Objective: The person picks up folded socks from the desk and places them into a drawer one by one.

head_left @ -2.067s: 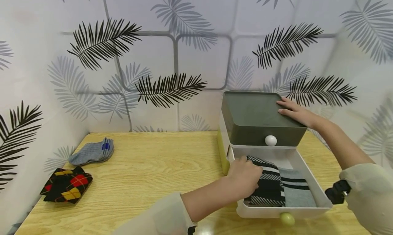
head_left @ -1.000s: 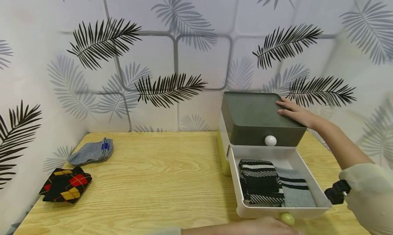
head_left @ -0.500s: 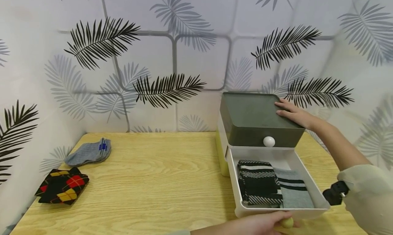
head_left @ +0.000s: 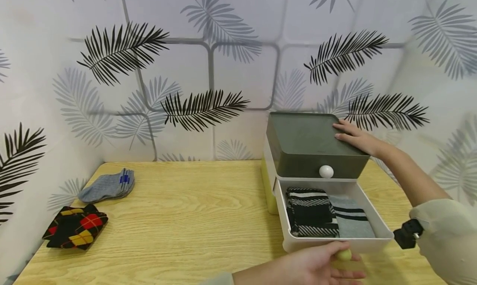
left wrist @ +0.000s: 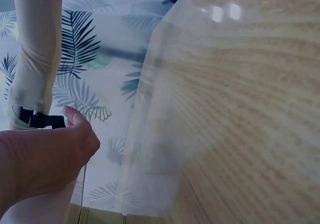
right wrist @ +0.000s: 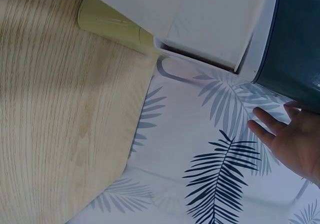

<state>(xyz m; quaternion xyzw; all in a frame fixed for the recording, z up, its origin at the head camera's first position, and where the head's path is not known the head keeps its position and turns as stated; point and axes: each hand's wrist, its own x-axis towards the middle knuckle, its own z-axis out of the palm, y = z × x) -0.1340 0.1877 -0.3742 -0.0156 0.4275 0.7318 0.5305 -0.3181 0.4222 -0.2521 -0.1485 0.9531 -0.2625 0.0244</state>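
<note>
In the head view, a white drawer (head_left: 367,245) stands pulled out below the dark grey top section (head_left: 309,132) of a small drawer cabinet. My left hand (head_left: 311,264) is at its front, with thumb and index finger on either side of the yellow-green knob (head_left: 343,255) and the other fingers stretched out. Inside lie a folded black-and-white patterned knit piece (head_left: 311,212) and a grey one with black stripes (head_left: 352,216). My right hand (head_left: 355,138) rests on the cabinet's upper right edge, fingers extended; the right wrist view shows this hand (right wrist: 292,139) against the dark side.
Grey socks (head_left: 108,185) with a blue mark lie at the table's left. In front of them is a folded black, red and yellow argyle piece (head_left: 76,227). A white knob (head_left: 326,171) sticks out from the top section. Leaf-patterned cloth (head_left: 186,70) hangs behind the wooden table (head_left: 186,219).
My left hand has left the black-and-white piece and come down to the yellow-green knob. The drawer has since slid slightly inward with its contents. My right hand has stayed on the cabinet.
</note>
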